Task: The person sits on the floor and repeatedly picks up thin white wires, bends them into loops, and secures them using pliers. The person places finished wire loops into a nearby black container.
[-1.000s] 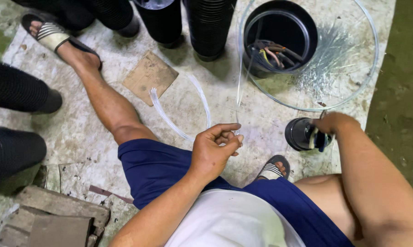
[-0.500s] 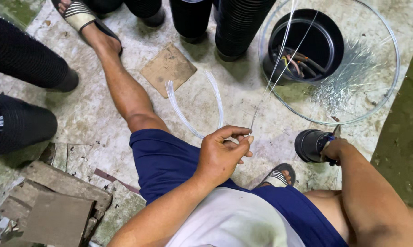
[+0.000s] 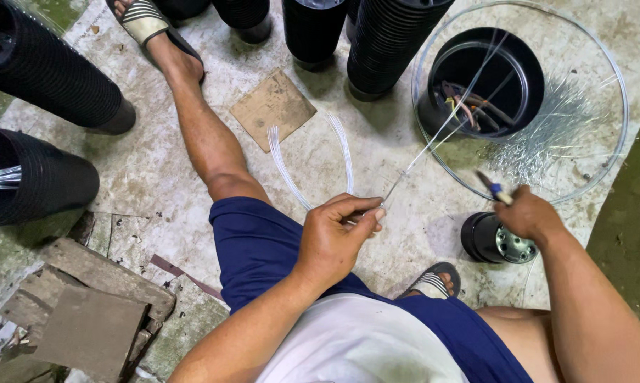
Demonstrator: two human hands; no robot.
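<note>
Here, the left hand (image 3: 338, 237) pinches thin wire strands (image 3: 433, 138).
Beside the small black pot (image 3: 493, 241), the right hand (image 3: 529, 216) grips blue-handled pliers (image 3: 493, 188).

Stained, weathered concrete floor (image 3: 157, 177). Resting directly on it: stacks of black ribbed pots (image 3: 391, 42) along the far edge, a square of brown cardboard (image 3: 272, 108), a loop of clear tubing (image 3: 313, 159), a wire ring (image 3: 621, 92) enclosing one black pot (image 3: 486, 81) and a bundle of thin wires (image 3: 547, 138), and broken slabs (image 3: 86, 312) at near left.
</note>
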